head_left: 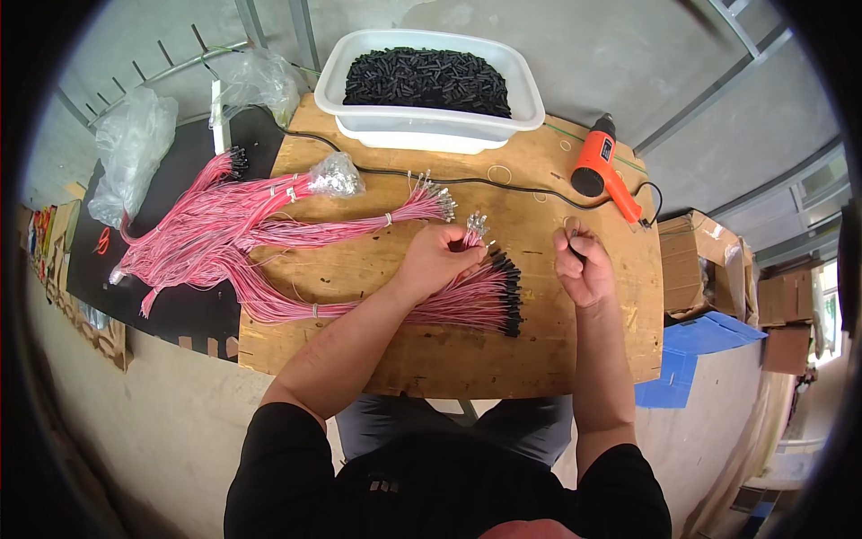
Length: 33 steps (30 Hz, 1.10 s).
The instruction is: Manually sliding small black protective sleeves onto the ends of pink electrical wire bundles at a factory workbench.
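Note:
My left hand (440,260) is closed around a small bunch of pink-and-white wires (470,237), whose bare metal ends stick up past the fingers. Below it, a fanned bundle of wires with black sleeves (508,296) on the tips lies on the table. In my right hand (585,265), curled over the table to the right, is a small black sleeve (576,255) held by the fingers; others in the palm would be hidden. Another bundle with uncovered metal ends (435,199) lies just beyond my left hand.
A white plastic tub (530,108) full of short black sleeves stands at the back. An orange heat gun (605,172) lies at the back right, its black cord (485,183) crossing the table. Long pink wire bundles (193,238) spread leftward. Cardboard boxes (705,269) stand to the right.

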{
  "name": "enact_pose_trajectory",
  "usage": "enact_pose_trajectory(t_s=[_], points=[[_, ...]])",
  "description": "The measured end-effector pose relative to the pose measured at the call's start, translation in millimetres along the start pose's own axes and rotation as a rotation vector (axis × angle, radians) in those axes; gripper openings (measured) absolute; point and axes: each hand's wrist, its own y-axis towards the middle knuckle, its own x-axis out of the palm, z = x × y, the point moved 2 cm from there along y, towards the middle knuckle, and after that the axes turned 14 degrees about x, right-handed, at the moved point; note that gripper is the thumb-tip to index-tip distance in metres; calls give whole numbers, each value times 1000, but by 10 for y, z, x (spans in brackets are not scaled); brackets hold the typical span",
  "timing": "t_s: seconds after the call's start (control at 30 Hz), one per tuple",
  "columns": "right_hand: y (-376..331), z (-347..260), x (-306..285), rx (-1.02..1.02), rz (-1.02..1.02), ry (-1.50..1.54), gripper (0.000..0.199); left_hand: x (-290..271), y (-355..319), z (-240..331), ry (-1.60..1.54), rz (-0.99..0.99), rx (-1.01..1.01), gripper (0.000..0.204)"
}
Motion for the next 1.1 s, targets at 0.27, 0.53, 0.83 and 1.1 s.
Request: enact_pose_trajectory(t_s=[0.27, 0.53, 0.83, 1.1], points=[[472, 66, 200, -107, 104, -289, 13, 14, 14, 67, -49, 38, 11, 11], [485, 352, 213, -41, 181, -464, 13, 27, 30, 85, -123, 77, -16, 13], [464, 376, 255, -77, 211, -460, 15, 4, 26, 67, -59, 28, -21, 12], [453, 388, 258, -82, 221, -498, 15, 24, 31, 82, -41, 28, -10, 15]])
